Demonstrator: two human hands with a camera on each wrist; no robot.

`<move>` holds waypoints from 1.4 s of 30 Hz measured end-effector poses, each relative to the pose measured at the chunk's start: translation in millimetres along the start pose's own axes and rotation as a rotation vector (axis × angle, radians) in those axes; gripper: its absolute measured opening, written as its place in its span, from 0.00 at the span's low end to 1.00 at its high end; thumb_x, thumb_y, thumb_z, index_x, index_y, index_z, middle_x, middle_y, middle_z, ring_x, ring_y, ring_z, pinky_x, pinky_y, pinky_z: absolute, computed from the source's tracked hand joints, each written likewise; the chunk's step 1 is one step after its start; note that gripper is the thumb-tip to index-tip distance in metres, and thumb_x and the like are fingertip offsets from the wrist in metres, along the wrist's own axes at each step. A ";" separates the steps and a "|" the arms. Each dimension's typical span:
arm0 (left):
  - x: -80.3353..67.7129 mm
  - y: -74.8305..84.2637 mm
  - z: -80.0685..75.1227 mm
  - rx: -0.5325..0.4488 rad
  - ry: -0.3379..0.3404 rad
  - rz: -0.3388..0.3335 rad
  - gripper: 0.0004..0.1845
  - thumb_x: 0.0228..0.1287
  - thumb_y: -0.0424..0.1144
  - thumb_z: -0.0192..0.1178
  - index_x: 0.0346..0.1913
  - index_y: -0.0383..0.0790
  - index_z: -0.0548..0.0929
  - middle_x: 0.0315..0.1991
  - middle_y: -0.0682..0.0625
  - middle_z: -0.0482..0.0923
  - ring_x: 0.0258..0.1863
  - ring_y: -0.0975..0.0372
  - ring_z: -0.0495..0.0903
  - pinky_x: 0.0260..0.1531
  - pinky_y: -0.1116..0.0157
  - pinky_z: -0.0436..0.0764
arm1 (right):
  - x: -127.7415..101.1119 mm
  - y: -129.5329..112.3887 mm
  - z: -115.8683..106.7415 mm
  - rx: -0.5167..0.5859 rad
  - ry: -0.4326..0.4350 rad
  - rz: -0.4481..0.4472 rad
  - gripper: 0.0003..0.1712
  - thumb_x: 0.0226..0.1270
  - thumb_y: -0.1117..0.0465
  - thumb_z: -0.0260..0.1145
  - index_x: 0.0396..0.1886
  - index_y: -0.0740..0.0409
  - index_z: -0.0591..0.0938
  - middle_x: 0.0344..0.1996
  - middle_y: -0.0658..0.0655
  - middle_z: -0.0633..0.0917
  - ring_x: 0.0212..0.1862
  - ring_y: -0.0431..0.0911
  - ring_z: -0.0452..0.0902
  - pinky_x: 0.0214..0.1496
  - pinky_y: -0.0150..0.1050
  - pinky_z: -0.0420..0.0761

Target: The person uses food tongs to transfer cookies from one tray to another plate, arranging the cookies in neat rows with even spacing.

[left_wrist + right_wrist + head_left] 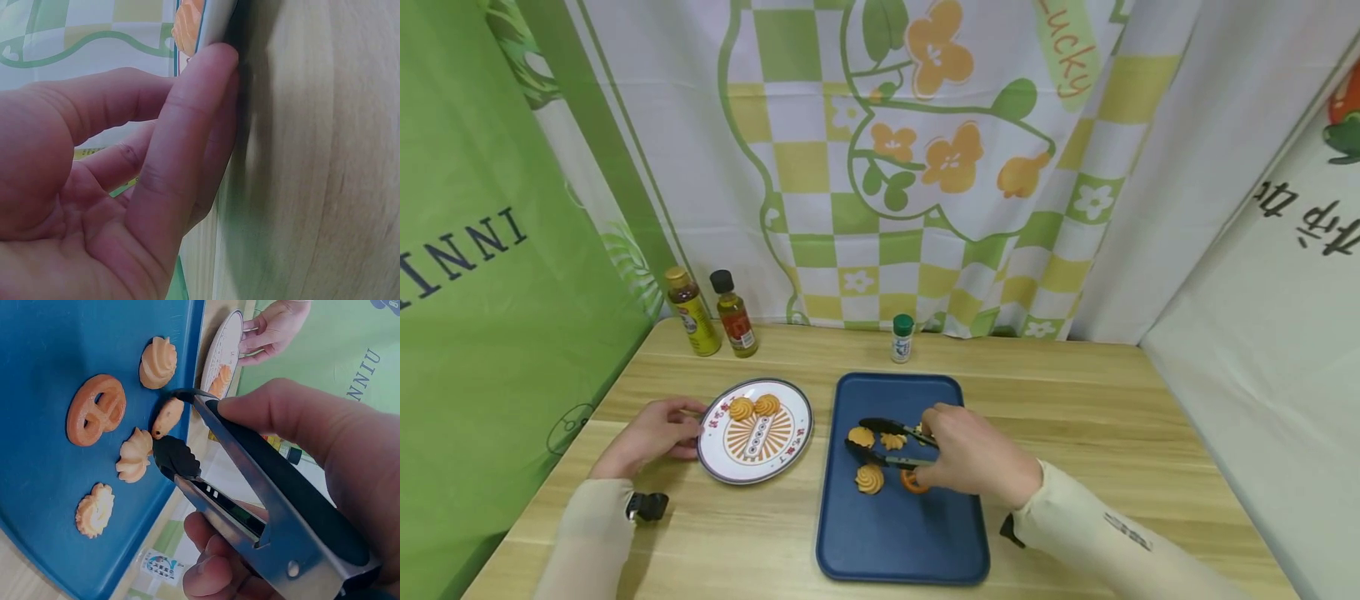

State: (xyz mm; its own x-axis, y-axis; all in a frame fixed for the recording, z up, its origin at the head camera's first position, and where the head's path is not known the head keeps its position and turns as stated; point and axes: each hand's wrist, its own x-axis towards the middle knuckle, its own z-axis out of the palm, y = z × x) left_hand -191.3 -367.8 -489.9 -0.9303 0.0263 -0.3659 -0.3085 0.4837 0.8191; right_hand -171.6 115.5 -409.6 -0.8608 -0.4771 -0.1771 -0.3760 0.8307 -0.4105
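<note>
Head view | right hand gripping tongs over tray | left hand fingers straight, touching plate

Count: five cookies on tray, two on plate; three bottles; one pair of tongs.

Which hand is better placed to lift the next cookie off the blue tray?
Right. The right hand grips the tongs, open around a cookie on the tray. The left hand merely touches the plate's rim.
</note>
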 end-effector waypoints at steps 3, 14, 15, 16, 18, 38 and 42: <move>-0.9 -0.1 -0.1 -0.003 -0.003 0.005 0.27 0.83 0.25 0.57 0.77 0.18 0.67 0.54 0.31 0.83 0.42 0.58 0.88 0.44 0.62 0.99 | 0.5 0.9 1.4 0.000 0.006 0.000 0.24 0.57 0.53 0.89 0.44 0.58 0.86 0.39 0.54 0.85 0.37 0.45 0.78 0.39 0.45 0.86; -2.3 0.2 0.5 -0.011 -0.007 0.005 0.27 0.83 0.25 0.57 0.77 0.18 0.67 0.54 0.31 0.83 0.42 0.58 0.88 0.43 0.62 0.99 | -0.5 1.0 1.2 0.005 0.000 0.011 0.25 0.57 0.52 0.89 0.46 0.58 0.87 0.41 0.54 0.86 0.38 0.46 0.79 0.41 0.47 0.88; -2.3 0.4 0.5 -0.008 -0.007 0.005 0.27 0.83 0.25 0.57 0.77 0.18 0.67 0.54 0.31 0.83 0.42 0.58 0.88 0.43 0.62 0.99 | -1.0 0.8 1.0 0.005 -0.002 0.009 0.25 0.58 0.52 0.89 0.46 0.59 0.87 0.40 0.54 0.86 0.38 0.46 0.79 0.41 0.47 0.88; -2.4 0.6 0.5 -0.006 -0.008 0.005 0.27 0.83 0.25 0.57 0.78 0.18 0.67 0.54 0.31 0.83 0.42 0.58 0.88 0.43 0.62 0.99 | -1.3 0.7 1.1 0.006 -0.002 0.004 0.24 0.58 0.52 0.89 0.46 0.59 0.87 0.40 0.54 0.86 0.38 0.46 0.79 0.41 0.47 0.88; -2.4 0.7 0.4 -0.004 -0.008 0.005 0.27 0.83 0.25 0.57 0.78 0.18 0.67 0.54 0.31 0.83 0.42 0.58 0.88 0.43 0.62 0.99 | -2.5 0.0 0.7 0.006 0.001 -0.004 0.23 0.60 0.53 0.88 0.46 0.59 0.87 0.40 0.54 0.86 0.38 0.46 0.80 0.41 0.47 0.88; -3.2 2.8 0.7 -0.015 -0.012 0.010 0.27 0.82 0.25 0.58 0.77 0.17 0.67 0.53 0.32 0.83 0.39 0.59 0.89 0.43 0.62 0.99 | -4.9 -3.2 -4.2 -0.020 0.039 -0.098 0.16 0.64 0.60 0.84 0.45 0.62 0.89 0.39 0.56 0.88 0.35 0.44 0.81 0.36 0.45 0.89; -3.5 4.2 0.2 -0.012 -0.012 0.012 0.27 0.82 0.24 0.57 0.77 0.17 0.67 0.54 0.31 0.83 0.39 0.59 0.89 0.43 0.62 0.99 | -6.8 -2.6 -5.3 -0.046 0.038 -0.081 0.16 0.63 0.57 0.85 0.41 0.60 0.87 0.36 0.53 0.85 0.34 0.44 0.78 0.34 0.42 0.85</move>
State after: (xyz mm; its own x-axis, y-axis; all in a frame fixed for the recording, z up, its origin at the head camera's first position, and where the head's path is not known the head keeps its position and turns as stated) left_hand -189.3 -365.7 -485.3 -0.9315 0.0425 -0.3613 -0.2997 0.4730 0.8285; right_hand -166.6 118.2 -402.5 -0.8392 -0.5324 -0.1108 -0.4591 0.8028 -0.3805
